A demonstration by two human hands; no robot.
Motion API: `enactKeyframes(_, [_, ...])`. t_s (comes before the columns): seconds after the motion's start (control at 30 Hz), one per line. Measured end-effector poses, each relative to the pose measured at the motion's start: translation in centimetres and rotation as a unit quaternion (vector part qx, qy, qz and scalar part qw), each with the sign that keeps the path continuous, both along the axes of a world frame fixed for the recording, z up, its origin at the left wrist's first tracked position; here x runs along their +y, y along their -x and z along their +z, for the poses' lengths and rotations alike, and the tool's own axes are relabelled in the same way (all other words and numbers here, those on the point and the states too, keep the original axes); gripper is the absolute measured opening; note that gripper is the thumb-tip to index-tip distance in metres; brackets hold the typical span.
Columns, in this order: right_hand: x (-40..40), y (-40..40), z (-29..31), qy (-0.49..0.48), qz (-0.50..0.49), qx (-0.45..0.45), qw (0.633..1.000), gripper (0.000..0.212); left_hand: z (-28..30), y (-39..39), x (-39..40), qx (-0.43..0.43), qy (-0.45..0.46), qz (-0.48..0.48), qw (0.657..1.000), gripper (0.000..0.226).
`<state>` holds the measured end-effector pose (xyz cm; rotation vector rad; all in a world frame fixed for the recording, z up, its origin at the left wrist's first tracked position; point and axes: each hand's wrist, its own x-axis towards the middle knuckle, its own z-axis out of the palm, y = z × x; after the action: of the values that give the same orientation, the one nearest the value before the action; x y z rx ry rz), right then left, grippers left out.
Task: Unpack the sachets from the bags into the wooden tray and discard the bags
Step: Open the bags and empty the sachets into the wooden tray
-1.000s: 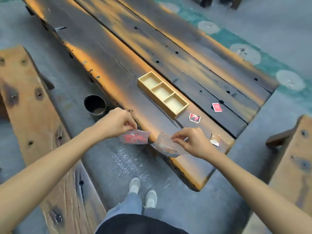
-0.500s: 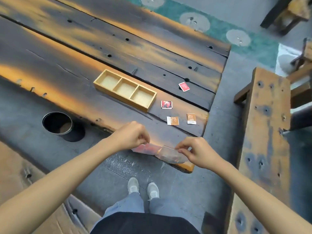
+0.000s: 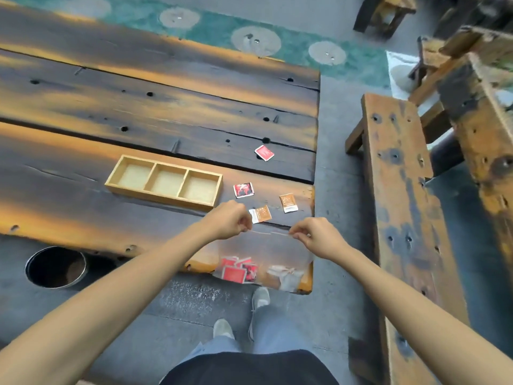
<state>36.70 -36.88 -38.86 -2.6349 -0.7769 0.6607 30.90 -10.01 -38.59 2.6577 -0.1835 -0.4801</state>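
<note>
1. black bin [image 3: 55, 267] sits on the floor left of and nearer than the wooden tray [image 3: 163, 180]; likely for spent bags.
2. tray: three compartments, all bare.
3. left hand [image 3: 229, 220] and right hand [image 3: 313, 237], just nearer than the tray's right end, each pinch a top corner of the clear bag [image 3: 263, 257], stretching the mouth, probably to open it.
4. sachets [image 3: 238, 269] sag at the bag's bottom.
5. four loose sachets [image 3: 243, 189] lie right of the tray.

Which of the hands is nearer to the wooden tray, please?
The left. The left hand pinches the clear bag just below the wooden tray's near right corner; the right hand holds the bag's other corner, farther right.
</note>
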Motion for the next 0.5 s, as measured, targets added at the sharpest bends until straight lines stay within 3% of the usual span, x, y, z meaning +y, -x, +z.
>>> enactKeyframes(0.5, [1.6, -10.2, -9.2, 0.040, -0.030, 0.114, 0.992, 0.019, -6.3, -10.4, 1.7, 0.116, -0.065, 0.059, 0.989, 0.022])
